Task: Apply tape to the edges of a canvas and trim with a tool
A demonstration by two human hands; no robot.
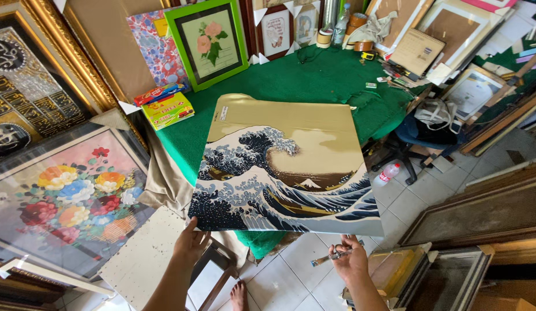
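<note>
The left hand (190,245) grips the near left corner of a wave print (285,173), thumb on top. The right hand (350,260) closes around a small brush (331,257) while touching the print's near right corner. The print slopes from the hands up onto the near edge of the green desk (314,78). A flower painting (66,198) leans at the left.

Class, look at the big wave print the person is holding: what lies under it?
Under the wave print lies the green-covered table; a green corner hangs below the print's front edge. Whatever sits on the table beneath the print is covered.
</note>
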